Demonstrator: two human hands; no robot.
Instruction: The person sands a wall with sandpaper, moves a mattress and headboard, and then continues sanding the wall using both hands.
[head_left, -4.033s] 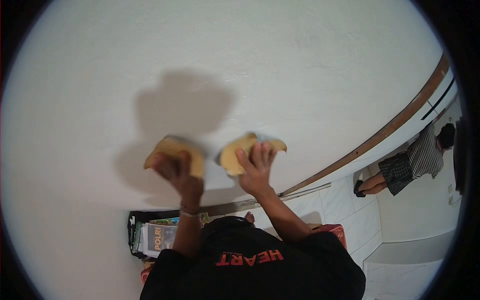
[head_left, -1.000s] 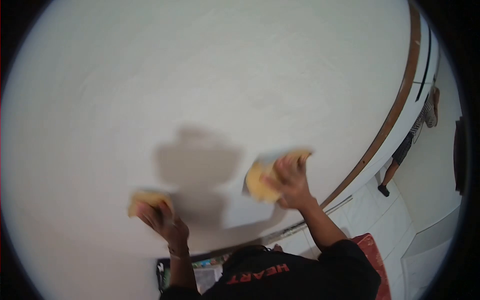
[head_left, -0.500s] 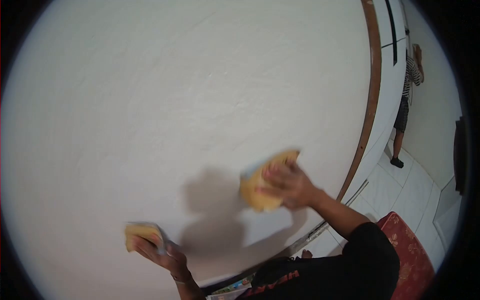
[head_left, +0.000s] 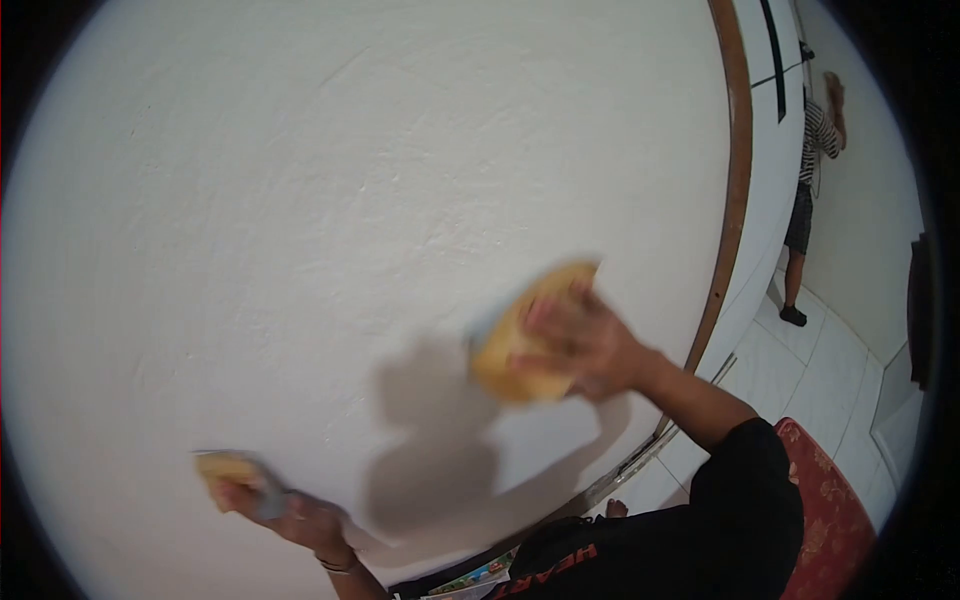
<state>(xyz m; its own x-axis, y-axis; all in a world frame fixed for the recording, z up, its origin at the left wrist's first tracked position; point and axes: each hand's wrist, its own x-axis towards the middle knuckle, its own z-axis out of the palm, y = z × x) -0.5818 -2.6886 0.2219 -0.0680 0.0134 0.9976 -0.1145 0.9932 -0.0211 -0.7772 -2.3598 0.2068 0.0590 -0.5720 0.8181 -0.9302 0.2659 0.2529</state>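
Observation:
A white, slightly rough wall [head_left: 300, 250] fills most of the view. My right hand [head_left: 580, 345], blurred by motion, presses a yellow cloth [head_left: 505, 360] against the wall at the centre right, with a bluish-grey edge showing along its left side. Low on the left, my left hand [head_left: 290, 515] holds a smaller yellow cloth [head_left: 228, 468] with a grey part near the fingers, at the wall's surface. Shadows of my head and arms fall on the wall between the two hands.
A brown wooden strip [head_left: 738, 180] borders the wall on the right. Beyond it, another person [head_left: 805, 190] in a striped top stands at a far wall with an arm raised. A red patterned cushioned surface [head_left: 825, 500] is at the lower right, above white floor tiles [head_left: 775, 375].
My left hand has moved left with its cloth. My right hand and its cloth have shifted slightly upward. The view has shifted a little.

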